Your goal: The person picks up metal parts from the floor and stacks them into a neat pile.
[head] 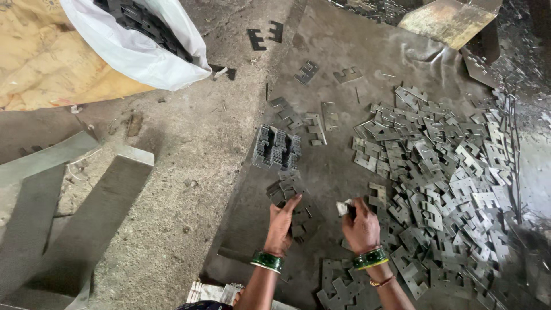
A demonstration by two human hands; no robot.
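Gritty concrete floor [172,189], dark metal sheet [344,51] laid over it. Left hand [280,227] fingers [293,202] half-curled on small fan of flat stamped plates [284,188], long axis running away from fingers toward upright stacked bundle [276,148] just beyond. Right hand [361,228] closed around pale scrap [343,208]. Loose plate heap [447,178] right of fingers. White sack [143,51] far left. Best squared edge-to-edge before stacking, judging by bundle.

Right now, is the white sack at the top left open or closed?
Open. The white sack has its mouth spread wide, and dark metal pieces show inside it.
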